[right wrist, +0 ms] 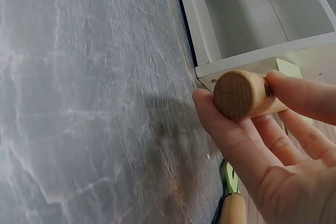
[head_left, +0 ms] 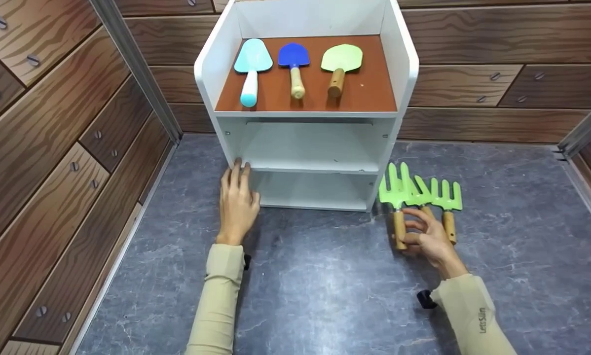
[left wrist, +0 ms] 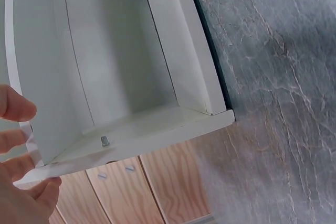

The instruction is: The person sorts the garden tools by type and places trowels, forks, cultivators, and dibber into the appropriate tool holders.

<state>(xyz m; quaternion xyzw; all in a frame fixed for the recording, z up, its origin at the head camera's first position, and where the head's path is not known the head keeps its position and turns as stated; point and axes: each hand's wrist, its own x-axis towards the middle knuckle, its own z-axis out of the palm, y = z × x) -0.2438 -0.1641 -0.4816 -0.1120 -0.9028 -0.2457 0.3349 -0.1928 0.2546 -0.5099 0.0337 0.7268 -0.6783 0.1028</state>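
My right hand (head_left: 426, 239) pinches the wooden handle of a light-green garden hand fork (head_left: 395, 190), its prongs pointing away beside the cabinet's right side. In the right wrist view, thumb and fingers hold that handle (right wrist: 244, 95) near its round end. Two more green hand forks lie just to the right, the middle one (head_left: 420, 193) partly hidden and the outer one (head_left: 447, 199) in fuller view. My left hand (head_left: 237, 204) rests at the left front edge of the white shelf cabinet (head_left: 303, 114), fingers extended. The left wrist view shows its fingertips (left wrist: 18, 106) around the shelf board and side panel.
On the cabinet's brown top lie a turquoise trowel (head_left: 253, 56), a blue trowel (head_left: 294, 54) and a light-green trowel (head_left: 342, 58). Two white compartments are below. Wood-patterned walls (head_left: 493, 34) enclose a grey marbled floor (head_left: 315, 286).
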